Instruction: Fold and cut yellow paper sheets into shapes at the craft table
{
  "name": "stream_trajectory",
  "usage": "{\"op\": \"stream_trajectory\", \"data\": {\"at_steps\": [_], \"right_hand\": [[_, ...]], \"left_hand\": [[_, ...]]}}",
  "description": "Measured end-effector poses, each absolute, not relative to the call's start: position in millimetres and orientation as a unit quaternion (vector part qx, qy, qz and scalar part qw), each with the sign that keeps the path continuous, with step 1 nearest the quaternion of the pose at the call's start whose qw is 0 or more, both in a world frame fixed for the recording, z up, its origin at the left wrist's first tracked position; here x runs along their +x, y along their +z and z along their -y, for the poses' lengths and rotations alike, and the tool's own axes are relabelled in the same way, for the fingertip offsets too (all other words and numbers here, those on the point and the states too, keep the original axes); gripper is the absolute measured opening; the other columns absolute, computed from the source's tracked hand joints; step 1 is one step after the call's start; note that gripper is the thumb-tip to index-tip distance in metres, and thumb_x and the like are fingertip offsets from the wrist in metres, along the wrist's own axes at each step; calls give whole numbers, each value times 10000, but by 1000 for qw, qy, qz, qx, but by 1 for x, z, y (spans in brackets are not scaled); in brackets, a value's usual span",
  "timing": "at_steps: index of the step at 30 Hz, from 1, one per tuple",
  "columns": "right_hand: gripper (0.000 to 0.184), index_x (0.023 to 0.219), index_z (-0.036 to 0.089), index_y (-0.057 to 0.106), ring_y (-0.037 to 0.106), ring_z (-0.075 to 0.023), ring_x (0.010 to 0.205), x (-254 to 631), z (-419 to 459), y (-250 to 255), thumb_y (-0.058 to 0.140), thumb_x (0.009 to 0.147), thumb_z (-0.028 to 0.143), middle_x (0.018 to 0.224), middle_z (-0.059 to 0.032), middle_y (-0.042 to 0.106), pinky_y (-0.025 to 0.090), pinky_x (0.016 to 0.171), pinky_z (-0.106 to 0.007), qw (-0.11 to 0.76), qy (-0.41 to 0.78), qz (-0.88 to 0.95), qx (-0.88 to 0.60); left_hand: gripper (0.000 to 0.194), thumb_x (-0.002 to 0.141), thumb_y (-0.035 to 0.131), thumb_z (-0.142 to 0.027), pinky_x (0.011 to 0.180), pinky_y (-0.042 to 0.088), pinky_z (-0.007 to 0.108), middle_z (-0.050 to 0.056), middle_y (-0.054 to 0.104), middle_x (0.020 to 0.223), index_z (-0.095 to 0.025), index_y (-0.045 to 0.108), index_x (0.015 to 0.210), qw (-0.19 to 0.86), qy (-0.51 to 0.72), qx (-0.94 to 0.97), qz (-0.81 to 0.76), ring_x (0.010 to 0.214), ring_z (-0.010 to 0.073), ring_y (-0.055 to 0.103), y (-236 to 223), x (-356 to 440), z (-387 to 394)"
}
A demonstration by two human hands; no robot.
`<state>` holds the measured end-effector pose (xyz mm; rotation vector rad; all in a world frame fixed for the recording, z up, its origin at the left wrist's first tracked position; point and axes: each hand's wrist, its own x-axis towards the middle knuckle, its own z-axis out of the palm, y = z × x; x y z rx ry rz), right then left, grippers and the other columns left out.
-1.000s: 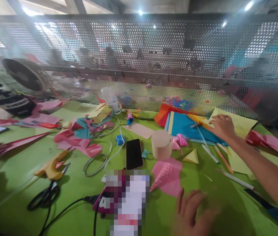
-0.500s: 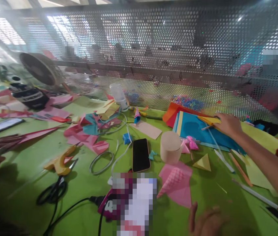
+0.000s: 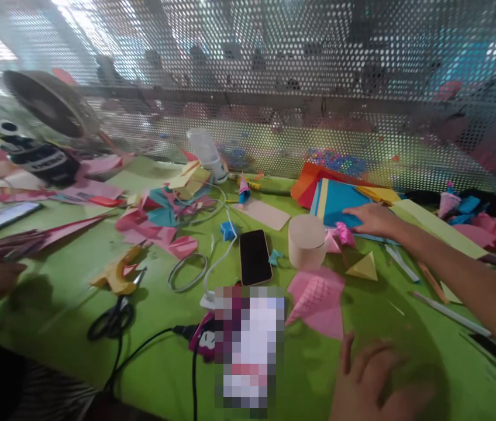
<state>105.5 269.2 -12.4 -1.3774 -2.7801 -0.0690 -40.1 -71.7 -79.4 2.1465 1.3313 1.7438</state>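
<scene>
Rectangular blue paper sheets (image 3: 338,202) right of centre are overlaid by the right hand (image 3: 374,220), grip unclear; the farther left hand (image 3: 369,377) is unclenched.

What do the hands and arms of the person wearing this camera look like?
Both are human hands without gloves. The bare right hand leads to a slim right forearm with no sleeve, watch or bracelet visible. The bare left hand is slightly blurred, its forearm out of view.

Glare upper left | hazy perforated panel (image 3: 265,102) | soft shadows on green table (image 3: 312,368) | lower centre pixelated
</scene>
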Motion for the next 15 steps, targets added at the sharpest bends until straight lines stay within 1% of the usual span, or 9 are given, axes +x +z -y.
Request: {"op": "stream_trajectory", "data": {"at_steps": [2, 4, 5, 7, 10, 12, 15], "right_hand": [[449, 1334, 266, 707, 721, -311, 1015, 105, -267, -11, 648, 905, 383, 1171, -84, 792, 507, 882, -423, 6, -35, 892, -451], [412, 1331, 272, 709, 733, -294, 976, 104, -265, -8, 566, 954, 355, 1113, -80, 805, 512, 843, -406, -2, -49, 886, -462], [411, 1334, 274, 705, 735, -290, 978, 103, -264, -7, 547, 965, 358, 1113, -77, 805, 513, 832, -399, -2, -54, 884, -465], [419, 1338, 275, 697, 725, -290, 1031, 98, -262, -6, 552, 964, 396, 1184, -70, 789, 513, 843, -389, -1, -58, 884, -464], [460, 1339, 250, 685, 696, -295, 1124, 82, -258, -7, 535, 974, 486, 1300, -81, 745, 507, 888, -383, 6, -59, 885, -462], [497, 1353, 232, 669, 697, -296, 1119, 67, -258, -8, 496, 989, 522, 1291, -99, 746, 505, 880, -379, 8, -59, 881, -469], [498, 1347, 234, 666, 715, -301, 1054, 47, -260, -9, 563, 949, 515, 1212, -110, 772, 499, 821, -364, -5, -58, 881, -470]], "left_hand": [[115, 937, 702, -403, 1176, 457, 508, -36, 779, 972, -411, 756, 1038, 27, 572, 698, -431, 985, 169, 744, -85, -36, 68], [107, 925, 712, -416, 1162, 477, 510, -34, 784, 977, -414, 763, 1019, 29, 544, 723, -424, 986, 181, 747, -95, -34, 65], [108, 914, 724, -412, 1154, 488, 510, -33, 787, 984, -417, 765, 1013, 32, 522, 740, -422, 992, 190, 748, -100, -34, 64], [113, 894, 743, -402, 1133, 513, 504, -28, 790, 987, -416, 769, 1004, 39, 478, 770, -421, 980, 202, 754, -110, -34, 62], [148, 907, 721, -389, 1101, 548, 480, -18, 792, 939, -384, 761, 1050, 54, 438, 783, -439, 890, 199, 762, -122, -34, 61], [181, 926, 693, -401, 1090, 557, 473, -14, 793, 917, -360, 749, 1093, 58, 436, 780, -445, 852, 194, 761, -124, -33, 61], [195, 922, 690, -440, 1113, 532, 496, 3, 793, 954, -349, 749, 1084, 43, 459, 767, -447, 912, 206, 760, -119, -28, 64]]}}
